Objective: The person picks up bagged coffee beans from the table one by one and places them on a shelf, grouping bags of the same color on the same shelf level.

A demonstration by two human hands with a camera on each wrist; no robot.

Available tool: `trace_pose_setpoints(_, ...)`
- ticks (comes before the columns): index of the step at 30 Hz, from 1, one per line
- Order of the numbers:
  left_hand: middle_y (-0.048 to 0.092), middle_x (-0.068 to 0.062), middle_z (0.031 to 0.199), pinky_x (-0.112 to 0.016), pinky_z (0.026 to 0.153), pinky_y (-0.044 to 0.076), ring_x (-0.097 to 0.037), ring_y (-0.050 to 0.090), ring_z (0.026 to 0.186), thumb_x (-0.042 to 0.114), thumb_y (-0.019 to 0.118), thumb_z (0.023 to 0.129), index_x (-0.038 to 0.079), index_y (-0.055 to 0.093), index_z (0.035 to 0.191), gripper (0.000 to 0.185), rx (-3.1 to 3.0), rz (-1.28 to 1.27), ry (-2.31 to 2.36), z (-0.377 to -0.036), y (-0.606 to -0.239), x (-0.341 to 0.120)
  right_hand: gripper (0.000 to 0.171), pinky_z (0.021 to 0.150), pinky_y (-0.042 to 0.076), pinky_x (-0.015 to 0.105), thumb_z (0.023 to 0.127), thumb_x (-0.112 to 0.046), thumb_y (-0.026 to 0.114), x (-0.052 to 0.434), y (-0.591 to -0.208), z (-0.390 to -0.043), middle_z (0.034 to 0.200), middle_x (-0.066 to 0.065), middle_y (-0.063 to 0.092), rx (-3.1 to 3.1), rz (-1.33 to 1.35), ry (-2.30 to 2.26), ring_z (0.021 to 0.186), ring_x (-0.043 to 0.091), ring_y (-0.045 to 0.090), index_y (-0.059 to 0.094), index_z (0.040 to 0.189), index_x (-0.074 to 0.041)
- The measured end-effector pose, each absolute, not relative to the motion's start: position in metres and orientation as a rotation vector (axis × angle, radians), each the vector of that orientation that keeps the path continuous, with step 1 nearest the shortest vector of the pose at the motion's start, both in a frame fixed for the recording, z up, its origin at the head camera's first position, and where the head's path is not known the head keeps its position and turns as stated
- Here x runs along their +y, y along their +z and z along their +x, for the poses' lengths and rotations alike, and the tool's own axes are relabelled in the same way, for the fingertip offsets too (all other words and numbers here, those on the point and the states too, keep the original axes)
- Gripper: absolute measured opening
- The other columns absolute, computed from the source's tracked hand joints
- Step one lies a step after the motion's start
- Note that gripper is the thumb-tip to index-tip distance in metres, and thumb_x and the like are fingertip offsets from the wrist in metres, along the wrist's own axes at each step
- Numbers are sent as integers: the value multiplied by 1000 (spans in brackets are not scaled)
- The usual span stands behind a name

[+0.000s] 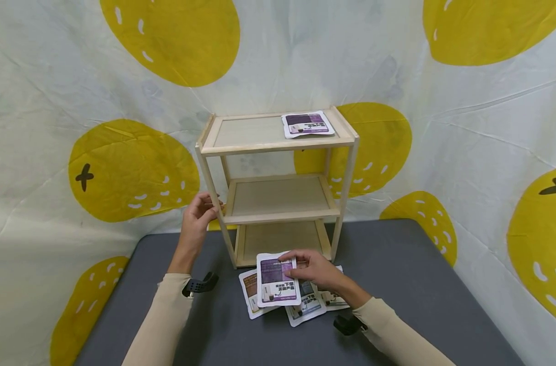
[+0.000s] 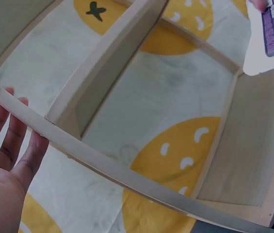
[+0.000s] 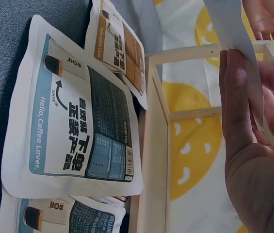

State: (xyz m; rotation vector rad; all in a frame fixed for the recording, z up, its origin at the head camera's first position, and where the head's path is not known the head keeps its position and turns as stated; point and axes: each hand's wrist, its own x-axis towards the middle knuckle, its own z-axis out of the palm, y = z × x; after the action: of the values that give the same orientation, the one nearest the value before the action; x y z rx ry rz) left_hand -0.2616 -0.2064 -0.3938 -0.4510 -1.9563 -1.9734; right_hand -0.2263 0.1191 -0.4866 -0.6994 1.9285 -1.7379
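My right hand [image 1: 318, 270] pinches a white pouch with a purple label [image 1: 279, 282] between thumb and fingers, in front of the small wooden shelf [image 1: 282, 218]. Seen edge-on in the right wrist view, that pouch [image 3: 234, 29] is raised off the table. Beneath it lie a brown-labelled pouch [image 1: 249, 291], a blue-labelled coffee pouch [image 3: 78, 111] and another pouch [image 1: 334, 301] at the right, partly overlapping. My left hand [image 1: 200, 211] holds the shelf's left front post [image 2: 107, 158], thumb on one side and fingers behind.
The shelf has three tiers; another purple-labelled pouch [image 1: 308, 125] lies on its top right. A dark grey table [image 1: 397, 290] carries everything. Behind hangs a pale cloth [image 1: 278, 51] printed with large yellow fruit shapes.
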Motion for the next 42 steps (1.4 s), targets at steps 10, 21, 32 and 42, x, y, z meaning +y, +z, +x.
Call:
trace_pose_setpoints(10,65,-11,108,-28,83,58,-38,64,103,1,59,99,-13,49,131,36,-1952,-462,-1972,-263,-395,-208,39,73,61,36,95,-2,68,124,-477,-226,113,28,69,1918,-704,-1776,89,24,74,60,132,5)
trace_pose_setpoints(21,64,-12,109,-27,84,57,-28,65,101,2,59,100,-9,52,131,34,-1955,-452,-1974,-263,-396,-208,40,71,60,34,96,-6,68,130,-446,-222,107,22,72,1953,-761,-1756,86,19,73,59,133,3)
trace_pose_setpoints(32,66,0,104,-27,84,57,-39,63,104,2,59,100,-11,50,131,35,-1967,-452,-1961,-265,-395,-208,38,71,60,34,97,-7,67,134,-424,-220,110,24,71,1981,-801,-1773,85,21,72,61,134,-1)
trace_pose_setpoints(42,58,-29,114,-28,83,57,-40,63,104,2,59,100,-9,51,130,33,-1962,-452,-1962,-264,-396,-208,39,73,61,39,97,-7,67,134,-405,-217,112,25,71,1969,-812,-1797,88,25,74,60,135,-1)
